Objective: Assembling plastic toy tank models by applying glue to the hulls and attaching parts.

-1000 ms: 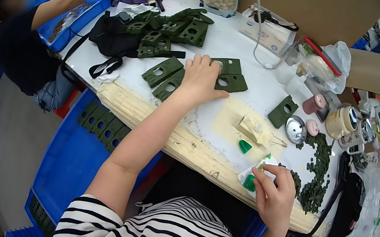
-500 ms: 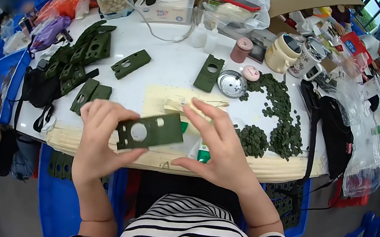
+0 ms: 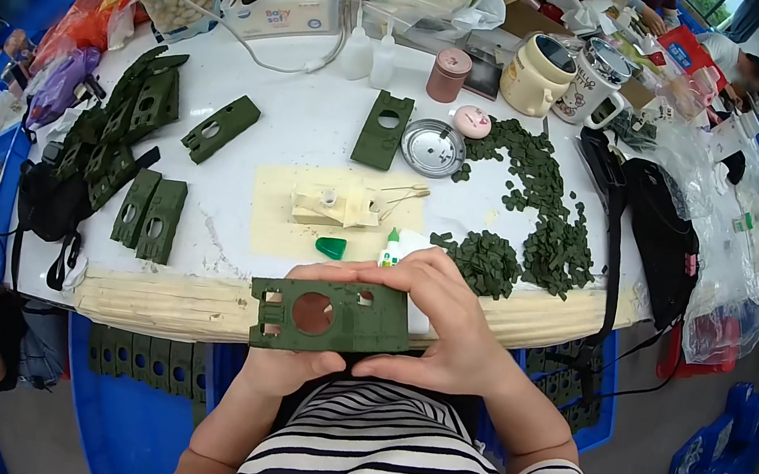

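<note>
Close to my body, just over the table's front edge, I hold a dark green plastic toy tank hull (image 3: 379,326) with a large round hole and smaller openings. My left hand (image 3: 279,374) supports it from below and behind, its thumb along the near edge. My right hand (image 3: 450,326) closes round the right end, fingers on the far edge and thumb on the near one. Beyond lie a green piece (image 3: 330,248), a small white bottle with a green tip (image 3: 392,247) and a cream block (image 3: 328,211) on a yellowish sheet (image 3: 266,217).
Loose hulls (image 3: 161,219) lie at left, one (image 3: 383,131) beside a round metal dish (image 3: 434,148). Small green parts (image 3: 492,262) are heaped at right, near a black bag (image 3: 656,225). Mugs (image 3: 540,75) stand at the back. A blue bin (image 3: 117,399) with more hulls sits below the table.
My right hand, open and apart before, has closed on the hull's right end. The hull has come nearer my body and turned level. The view has shifted slightly.
</note>
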The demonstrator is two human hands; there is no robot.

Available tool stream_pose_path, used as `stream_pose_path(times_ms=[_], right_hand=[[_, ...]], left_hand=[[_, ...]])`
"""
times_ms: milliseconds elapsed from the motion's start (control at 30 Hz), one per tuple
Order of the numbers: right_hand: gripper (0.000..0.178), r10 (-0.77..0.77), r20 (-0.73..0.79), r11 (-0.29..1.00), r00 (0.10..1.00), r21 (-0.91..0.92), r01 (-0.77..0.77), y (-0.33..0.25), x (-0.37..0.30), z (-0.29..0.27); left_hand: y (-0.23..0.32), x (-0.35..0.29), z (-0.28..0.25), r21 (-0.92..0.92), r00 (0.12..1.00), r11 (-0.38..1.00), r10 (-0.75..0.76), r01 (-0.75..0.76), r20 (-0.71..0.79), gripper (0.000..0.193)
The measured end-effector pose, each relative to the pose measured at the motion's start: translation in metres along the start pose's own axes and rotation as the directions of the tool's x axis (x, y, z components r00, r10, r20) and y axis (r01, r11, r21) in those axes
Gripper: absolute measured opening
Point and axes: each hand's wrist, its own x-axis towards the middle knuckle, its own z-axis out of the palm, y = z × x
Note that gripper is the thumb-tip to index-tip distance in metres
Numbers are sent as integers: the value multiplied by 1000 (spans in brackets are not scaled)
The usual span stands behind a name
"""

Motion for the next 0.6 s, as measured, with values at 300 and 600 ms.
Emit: stream_pose_path(times_ms=[300, 600], right_hand=[[11, 317, -189, 797, 929, -477, -369, 100, 31, -89], [14, 453, -93, 783, 886, -435, -446, 136, 61, -89]], left_hand=[[25, 2, -18, -1, 990, 998, -55, 55, -133, 77], [25, -4, -13, -143, 981, 987, -102, 78, -167, 66]])
